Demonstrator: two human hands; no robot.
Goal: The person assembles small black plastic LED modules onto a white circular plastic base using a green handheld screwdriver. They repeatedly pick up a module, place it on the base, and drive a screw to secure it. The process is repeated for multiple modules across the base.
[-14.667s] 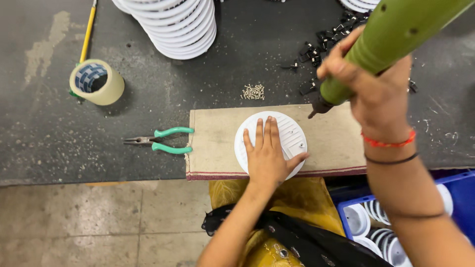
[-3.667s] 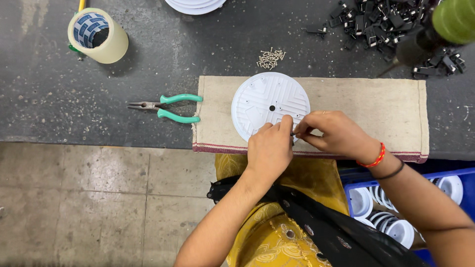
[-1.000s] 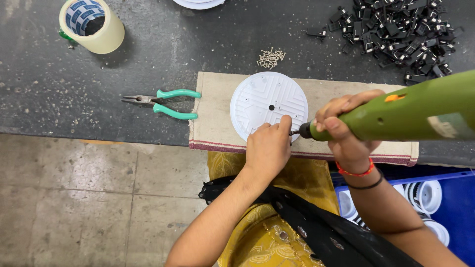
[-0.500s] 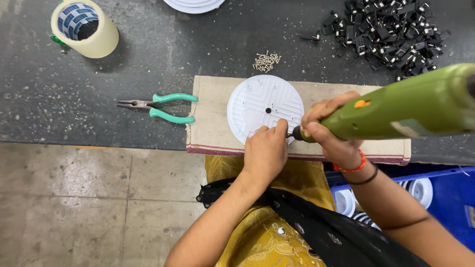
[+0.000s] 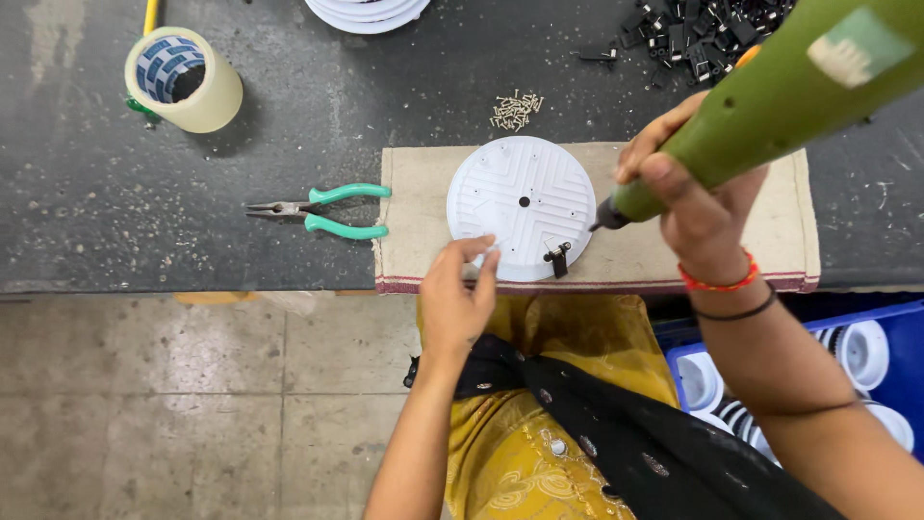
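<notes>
A round white plastic disc (image 5: 521, 205) lies on a beige cloth mat (image 5: 414, 221). A small black clip (image 5: 555, 257) sits at the disc's near rim. My left hand (image 5: 458, 300) hovers at the disc's near-left edge, with its fingertips pinched at the rim. My right hand (image 5: 695, 195) grips a green electric screwdriver (image 5: 770, 96), whose tip is lifted just off the disc's right edge.
Teal-handled pliers (image 5: 322, 210) lie left of the mat. A tape roll (image 5: 183, 79) stands at the far left. A small pile of screws (image 5: 516, 109), several black clips (image 5: 693, 34) and stacked white discs (image 5: 367, 12) are at the back. A blue bin (image 5: 881, 318) with white parts stands at right.
The screwdriver tip has come off the black clip and swung right and up. My left hand has let go of the clip and moved to the disc's near-left rim.
</notes>
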